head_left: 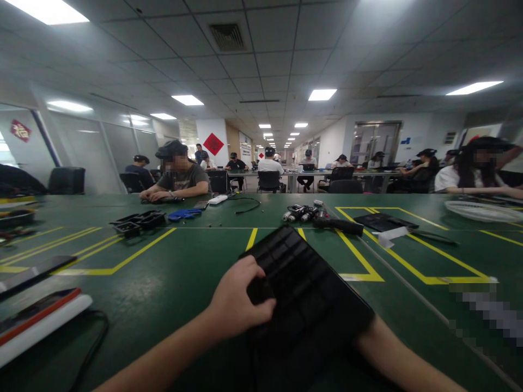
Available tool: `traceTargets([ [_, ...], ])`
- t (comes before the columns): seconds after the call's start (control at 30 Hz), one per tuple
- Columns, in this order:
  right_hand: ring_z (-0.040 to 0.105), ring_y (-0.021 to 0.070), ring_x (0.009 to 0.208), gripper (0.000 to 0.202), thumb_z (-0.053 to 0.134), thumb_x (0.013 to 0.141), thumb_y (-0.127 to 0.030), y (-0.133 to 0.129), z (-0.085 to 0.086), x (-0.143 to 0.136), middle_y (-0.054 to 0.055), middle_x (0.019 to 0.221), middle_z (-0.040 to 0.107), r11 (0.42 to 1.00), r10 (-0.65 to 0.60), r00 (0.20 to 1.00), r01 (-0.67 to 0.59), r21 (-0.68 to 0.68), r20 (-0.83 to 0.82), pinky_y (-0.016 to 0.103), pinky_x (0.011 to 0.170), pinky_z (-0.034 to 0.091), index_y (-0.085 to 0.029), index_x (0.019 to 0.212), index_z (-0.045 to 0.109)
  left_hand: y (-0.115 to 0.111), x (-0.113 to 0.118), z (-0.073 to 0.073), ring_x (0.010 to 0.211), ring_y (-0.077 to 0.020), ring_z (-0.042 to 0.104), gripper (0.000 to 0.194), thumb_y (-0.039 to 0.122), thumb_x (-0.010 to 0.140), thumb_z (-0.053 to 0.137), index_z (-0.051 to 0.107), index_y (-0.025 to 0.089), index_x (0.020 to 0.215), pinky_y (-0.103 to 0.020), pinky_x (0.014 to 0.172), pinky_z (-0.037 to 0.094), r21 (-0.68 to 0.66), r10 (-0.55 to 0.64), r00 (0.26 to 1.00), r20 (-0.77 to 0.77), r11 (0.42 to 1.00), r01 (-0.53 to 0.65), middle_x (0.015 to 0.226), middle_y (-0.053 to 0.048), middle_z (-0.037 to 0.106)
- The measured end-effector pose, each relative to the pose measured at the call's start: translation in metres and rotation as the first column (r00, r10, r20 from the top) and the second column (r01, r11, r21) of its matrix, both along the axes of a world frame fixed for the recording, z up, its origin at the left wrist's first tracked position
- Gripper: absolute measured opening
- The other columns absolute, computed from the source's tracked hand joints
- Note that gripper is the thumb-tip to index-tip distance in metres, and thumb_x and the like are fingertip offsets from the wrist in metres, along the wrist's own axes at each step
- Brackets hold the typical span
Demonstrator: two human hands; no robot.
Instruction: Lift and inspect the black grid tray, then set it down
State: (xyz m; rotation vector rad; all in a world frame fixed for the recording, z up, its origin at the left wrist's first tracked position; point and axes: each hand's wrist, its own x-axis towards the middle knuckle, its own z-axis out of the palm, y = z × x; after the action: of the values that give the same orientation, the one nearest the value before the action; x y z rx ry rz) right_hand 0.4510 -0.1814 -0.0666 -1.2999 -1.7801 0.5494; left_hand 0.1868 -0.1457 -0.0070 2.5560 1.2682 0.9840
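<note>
A flat black panel (310,294), glossy with a grid of lines or reflections on its face, is tilted in front of me above the green table. My left hand (239,296) is at the panel's left side, thumb and fingers curled around a small black thing (259,289) against its face; what that thing is, I cannot make out. From the lower right, my right hand (370,332) reaches behind the panel and supports it. Only the wrist and forearm show there; the fingers are hidden.
The green table (163,305) bears yellow tape outlines. Black trays (139,222), blue gloves (184,214), metal parts (302,212), a dark-handled tool (337,224) and a black plate (384,221) lie beyond. A red-and-white item (44,321) with a cable is at left. People sit across the table.
</note>
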Motion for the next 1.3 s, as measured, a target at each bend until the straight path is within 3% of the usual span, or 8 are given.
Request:
traceTargets([
  [0.1, 0.05, 0.0248, 0.099, 0.022, 0.05, 0.075, -0.036, 0.011, 0.003, 0.034, 0.009, 0.107, 0.052, 0.978, -0.194, 0.975, 0.201, -0.055, 0.104, 0.049, 0.089, 0.041, -0.022, 0.092, 0.052, 0.041, -0.044, 0.016, 0.077, -0.0216, 0.053, 0.027, 0.041, 0.065, 0.057, 0.055, 0.016, 0.075, -0.03, 0.066, 0.039, 0.049, 0.351, 0.933, -0.078, 0.936, -0.348, 0.082, -0.006, 0.054],
  [0.2, 0.047, 0.0278, 0.101, 0.031, 0.047, 0.074, -0.041, 0.023, 0.002, 0.064, 0.013, 0.104, 0.05, 0.92, -0.351, 0.896, 0.384, -0.078, 0.272, 0.047, 0.088, 0.04, -0.019, 0.096, 0.05, 0.082, -0.099, 0.027, 0.08, -0.0293, 0.057, 0.041, 0.053, 0.069, 0.048, 0.06, 0.013, 0.074, -0.033, 0.063, 0.04, -0.005, 0.636, 0.738, -0.224, 0.757, -0.654, 0.085, -0.014, 0.059],
  [0.33, 0.047, 0.0282, 0.103, 0.029, 0.045, 0.074, -0.041, 0.031, -0.007, 0.076, 0.013, 0.101, 0.053, 0.899, -0.366, 0.86, 0.426, -0.106, 0.356, 0.045, 0.09, 0.039, -0.02, 0.094, 0.05, 0.112, -0.154, 0.029, 0.09, -0.0371, 0.058, 0.052, 0.059, 0.068, 0.045, 0.063, 0.01, 0.072, -0.038, 0.068, 0.042, -0.151, 0.747, 0.518, -0.417, 0.506, -0.85, 0.093, -0.021, 0.063],
  [0.43, 0.046, 0.0283, 0.106, 0.029, 0.044, 0.074, -0.041, 0.032, -0.01, 0.072, 0.013, 0.103, 0.053, 0.893, -0.366, 0.849, 0.435, -0.113, 0.38, 0.044, 0.091, 0.038, -0.021, 0.094, 0.05, 0.116, -0.17, 0.022, 0.094, -0.0362, 0.057, 0.05, 0.056, 0.069, 0.048, 0.064, 0.009, 0.076, -0.039, 0.072, 0.044, -0.188, 0.76, 0.463, -0.455, 0.426, -0.885, 0.102, -0.022, 0.062],
  [0.63, 0.044, 0.0281, 0.108, 0.031, 0.042, 0.075, -0.042, 0.032, -0.009, 0.073, 0.013, 0.107, 0.051, 0.896, -0.346, 0.857, 0.422, -0.136, 0.382, 0.044, 0.092, 0.037, -0.021, 0.098, 0.048, 0.11, -0.165, 0.019, 0.095, -0.0402, 0.055, 0.048, 0.049, 0.073, 0.047, 0.063, 0.005, 0.081, -0.044, 0.073, 0.044, -0.108, 0.759, 0.487, -0.432, 0.493, -0.863, 0.102, -0.025, 0.06],
  [0.93, 0.043, 0.0279, 0.108, 0.029, 0.044, 0.076, -0.041, 0.031, -0.007, 0.071, 0.013, 0.108, 0.049, 0.892, -0.345, 0.86, 0.425, -0.154, 0.375, 0.044, 0.091, 0.037, -0.022, 0.098, 0.048, 0.073, -0.035, -0.005, 0.097, -0.0144, 0.056, 0.038, 0.013, 0.085, 0.027, 0.054, 0.018, 0.112, -0.023, 0.083, 0.042, -0.125, 0.282, 0.886, -0.367, 0.929, -0.348, 0.112, -0.005, 0.058],
  [1.1, 0.044, 0.0279, 0.107, 0.028, 0.043, 0.077, -0.041, 0.029, -0.005, 0.069, 0.013, 0.109, 0.046, 0.884, -0.343, 0.865, 0.429, -0.186, 0.365, 0.044, 0.09, 0.038, -0.022, 0.096, 0.047, 0.039, 0.004, -0.026, 0.09, -0.0177, 0.054, 0.033, 0.017, 0.083, 0.038, 0.054, 0.021, 0.112, -0.03, 0.078, 0.043, -0.251, -0.035, 0.957, -0.287, 0.967, -0.04, 0.106, -0.005, 0.056],
  [1.3, 0.043, 0.0272, 0.109, 0.029, 0.044, 0.076, -0.04, 0.031, -0.009, 0.073, 0.012, 0.108, 0.048, 0.895, -0.346, 0.865, 0.42, -0.147, 0.365, 0.043, 0.092, 0.037, -0.022, 0.098, 0.048, 0.033, 0.001, -0.025, 0.085, -0.0188, 0.054, 0.027, 0.033, 0.084, 0.041, 0.056, 0.016, 0.099, -0.032, 0.075, 0.044, -0.206, 0.014, 0.92, -0.391, 0.973, -0.102, 0.101, -0.007, 0.055],
])
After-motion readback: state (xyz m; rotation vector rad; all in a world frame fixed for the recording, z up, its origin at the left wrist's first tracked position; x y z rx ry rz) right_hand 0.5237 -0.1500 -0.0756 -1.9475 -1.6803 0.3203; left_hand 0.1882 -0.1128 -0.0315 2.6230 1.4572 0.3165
